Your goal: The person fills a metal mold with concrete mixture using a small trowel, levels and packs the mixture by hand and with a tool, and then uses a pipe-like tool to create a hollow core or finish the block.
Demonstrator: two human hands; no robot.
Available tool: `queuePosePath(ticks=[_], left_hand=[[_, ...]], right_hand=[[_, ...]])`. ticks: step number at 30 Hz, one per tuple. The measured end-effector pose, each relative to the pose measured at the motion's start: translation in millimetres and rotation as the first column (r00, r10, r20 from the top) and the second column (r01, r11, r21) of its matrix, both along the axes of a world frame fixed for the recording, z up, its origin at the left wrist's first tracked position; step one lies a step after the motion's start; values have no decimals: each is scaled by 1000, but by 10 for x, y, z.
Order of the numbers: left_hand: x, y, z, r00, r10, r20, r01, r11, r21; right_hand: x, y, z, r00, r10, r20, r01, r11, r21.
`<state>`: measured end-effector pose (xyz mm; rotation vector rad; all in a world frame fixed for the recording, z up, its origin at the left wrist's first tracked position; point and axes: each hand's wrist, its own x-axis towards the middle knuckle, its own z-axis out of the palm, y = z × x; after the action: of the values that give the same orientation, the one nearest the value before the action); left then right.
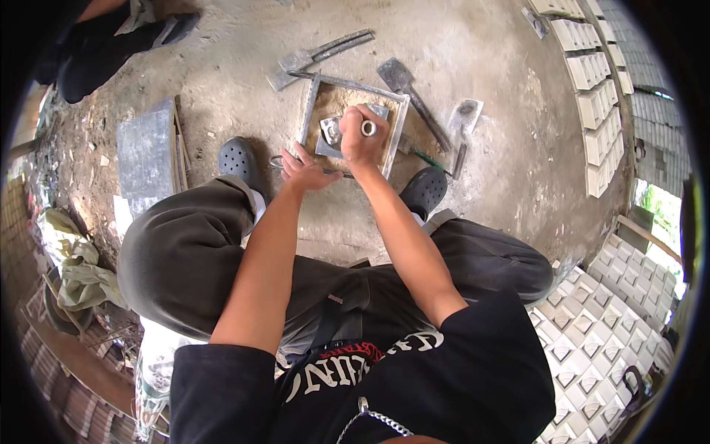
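On the floor between my feet lies a square metal mould frame [403,122] with pale sandy material [336,96] inside. My right hand [362,137] is closed around the tube-shaped handle of a flat-plated trowel [377,111]. Its grey plate is over the sandy material, inside the frame. A whitish lump [330,132] shows beside the right hand; what it is cannot be made out. At the frame's near left corner rests my left hand [305,172], fingers spread and holding nothing. Part of the frame's near side is hidden by my hands.
Trowels [396,74] and metal bars [344,46] lie beyond the frame; another trowel [462,129] is at its right. Flat grey boards [148,152] lie left. Rows of pale moulded blocks [592,96] line the right side, more tiles [592,333] below. A person's dark-clothed leg [111,55] shows far left.
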<state>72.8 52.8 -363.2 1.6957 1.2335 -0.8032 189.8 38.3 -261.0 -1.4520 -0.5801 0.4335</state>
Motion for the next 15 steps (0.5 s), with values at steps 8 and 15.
queuePosePath(ticks=[8,15], left_hand=[[7,23,13,998,-25,-64,24,1000,-15],[-51,8,17,1000,24,-21,-24,1000,4]], right_hand=[[10,70,183,1000,-27,-8,28,997,73],[86,143,488,988,-21,-154,30,998,61]])
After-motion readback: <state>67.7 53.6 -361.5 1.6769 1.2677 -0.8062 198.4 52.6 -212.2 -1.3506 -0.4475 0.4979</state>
